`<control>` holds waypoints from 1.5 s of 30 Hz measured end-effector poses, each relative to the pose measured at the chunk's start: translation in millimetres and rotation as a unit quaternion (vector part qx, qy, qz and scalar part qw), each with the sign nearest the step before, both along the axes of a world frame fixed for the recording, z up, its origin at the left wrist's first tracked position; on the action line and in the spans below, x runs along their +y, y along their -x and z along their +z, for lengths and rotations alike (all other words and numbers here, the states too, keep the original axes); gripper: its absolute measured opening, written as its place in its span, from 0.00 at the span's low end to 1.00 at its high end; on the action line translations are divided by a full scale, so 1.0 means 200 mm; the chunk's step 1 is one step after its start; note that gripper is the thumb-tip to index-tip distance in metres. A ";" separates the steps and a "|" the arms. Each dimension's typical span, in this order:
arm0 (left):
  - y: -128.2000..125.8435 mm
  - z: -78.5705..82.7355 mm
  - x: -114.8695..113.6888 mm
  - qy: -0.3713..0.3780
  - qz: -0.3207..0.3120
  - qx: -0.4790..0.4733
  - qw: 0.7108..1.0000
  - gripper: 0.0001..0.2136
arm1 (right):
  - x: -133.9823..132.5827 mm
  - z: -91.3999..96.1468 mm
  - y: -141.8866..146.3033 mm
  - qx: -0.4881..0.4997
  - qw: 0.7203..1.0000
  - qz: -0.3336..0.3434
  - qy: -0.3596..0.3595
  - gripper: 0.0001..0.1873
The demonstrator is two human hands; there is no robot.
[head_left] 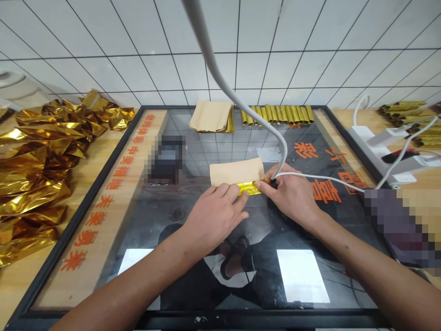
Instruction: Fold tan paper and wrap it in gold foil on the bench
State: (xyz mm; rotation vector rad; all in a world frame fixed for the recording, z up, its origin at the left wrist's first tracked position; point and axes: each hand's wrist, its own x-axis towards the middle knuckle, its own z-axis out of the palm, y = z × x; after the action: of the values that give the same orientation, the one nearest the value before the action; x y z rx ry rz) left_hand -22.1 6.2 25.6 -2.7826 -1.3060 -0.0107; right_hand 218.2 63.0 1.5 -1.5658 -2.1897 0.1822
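A sheet of gold-foil paper (237,171) lies on the glass tabletop in front of me, its plain tan back facing up. Its near edge is turned over, so a shiny gold strip (251,187) shows. My left hand (217,214) has its fingers bent and pressed on the left part of that strip. At the right end, my right hand (292,193) pinches the strip between thumb and fingers. The left end of the fold is hidden under my left hand. A white cable (283,147) hangs down across the view in front of my right hand.
Behind the sheet stand a stack of tan-backed gold paper (211,116) and a row of rolled gold tubes (277,115). Crumpled-looking folded gold pieces (37,151) heap up at left. A phone-like dark object (167,160) lies on the glass. At right is a power strip (370,138) with chargers.
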 end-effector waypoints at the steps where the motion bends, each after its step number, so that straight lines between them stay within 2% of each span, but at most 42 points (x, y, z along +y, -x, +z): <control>1: 0.00 0.00 0.00 -0.004 -0.001 -0.001 1.000 0.20 | 0.00 0.00 0.00 -0.002 1.000 0.004 -0.004 0.12; 3: 0.00 -0.01 0.00 -0.015 -0.004 -0.005 1.000 0.19 | 0.00 -0.01 -0.01 -0.002 1.000 0.016 -0.017 0.10; 7: 0.00 -0.02 -0.01 -0.026 -0.006 -0.010 1.000 0.20 | -0.01 0.00 -0.02 0.016 0.997 0.058 -0.046 0.14; 10: 0.00 -0.02 -0.01 -0.034 -0.006 -0.012 0.999 0.21 | -0.07 0.04 -0.01 -0.027 0.989 0.091 -0.111 0.17; 13: 0.00 -0.03 -0.01 -0.040 -0.008 -0.018 0.999 0.22 | -0.16 0.08 0.03 -0.066 0.970 0.166 -0.165 0.19; 15: 0.00 -0.03 -0.02 -0.039 -0.015 -0.024 0.999 0.19 | -0.22 0.10 0.06 -0.062 0.957 0.227 -0.172 0.20; 18: 0.00 -0.03 -0.02 -0.027 -0.019 -0.033 0.999 0.16 | -0.27 0.08 0.07 -0.070 0.945 0.268 -0.176 0.25; 22: 0.00 -0.03 -0.02 -0.024 -0.012 -0.035 0.999 0.17 | -0.27 0.03 0.06 -0.091 0.943 0.270 -0.170 0.35; 25: 0.00 -0.03 -0.02 -0.019 -0.010 -0.032 0.999 0.17 | -0.28 0.00 0.06 -0.107 0.942 0.268 -0.173 0.39; 30: 0.00 -0.03 -0.02 -0.025 -0.011 -0.036 0.999 0.15 | -0.31 0.01 0.08 -0.130 0.939 0.265 -0.177 0.36; 36: -0.02 -0.03 -0.02 -0.034 -0.014 -0.025 0.999 0.13 | -0.33 0.00 0.09 -0.146 0.941 0.260 -0.160 0.38; 45: -0.02 -0.02 -0.02 -0.021 -0.003 -0.016 1.000 0.11 | -0.33 0.01 0.11 -0.161 0.947 0.242 -0.134 0.34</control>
State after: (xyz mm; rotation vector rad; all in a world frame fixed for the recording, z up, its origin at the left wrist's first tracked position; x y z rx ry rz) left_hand -17.8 2.6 21.8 -2.7618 -1.2900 -0.0836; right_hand 196.8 -3.4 3.0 -0.9418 -2.6890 -0.2360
